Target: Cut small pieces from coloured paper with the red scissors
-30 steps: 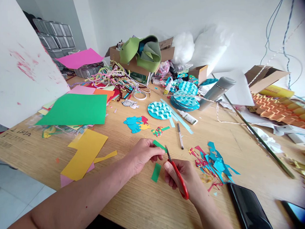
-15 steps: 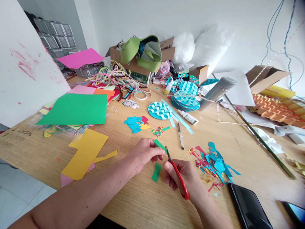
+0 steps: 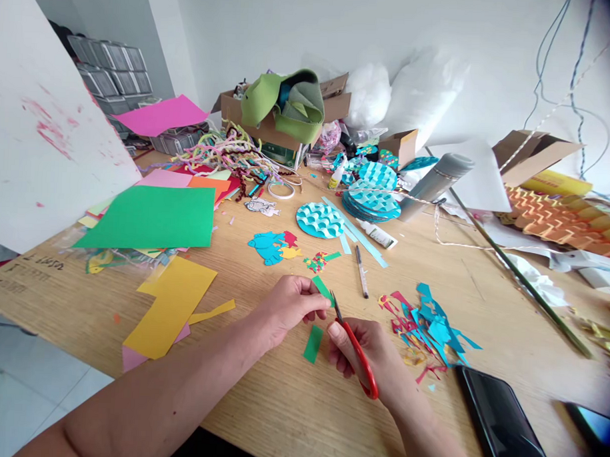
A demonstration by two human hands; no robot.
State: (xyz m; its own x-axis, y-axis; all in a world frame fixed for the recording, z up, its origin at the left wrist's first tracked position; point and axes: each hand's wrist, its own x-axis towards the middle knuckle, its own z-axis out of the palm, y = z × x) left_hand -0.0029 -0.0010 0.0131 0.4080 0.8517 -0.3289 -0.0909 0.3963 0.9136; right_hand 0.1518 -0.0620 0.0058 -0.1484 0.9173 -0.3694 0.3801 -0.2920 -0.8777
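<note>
Pinched in my left hand point(image 3: 293, 307) is a small green paper strip point(image 3: 321, 288). My right hand point(image 3: 363, 350) grips red-handled scissors point(image 3: 361, 358), whose blade tips meet the strip's lower right end. Another green paper piece point(image 3: 313, 343) lies on the table between my hands. Beyond them are blue, red and yellow paper fish point(image 3: 269, 247) and a small heap of coloured paper bits point(image 3: 316, 261). A round plate with blue paper waves point(image 3: 320, 220) lies farther back.
Paper scraps point(image 3: 434, 323) and a phone point(image 3: 503, 419) lie to the right, a pen point(image 3: 362, 272) ahead. Green point(image 3: 155, 216) and yellow sheets point(image 3: 175, 304) are at left. Behind stand a grey bottle point(image 3: 436, 183) and a stack of blue plates point(image 3: 370, 203).
The green strip in my left hand has tilted slightly, its upper end shifting a little to the right. Both hands stay almost in place.
</note>
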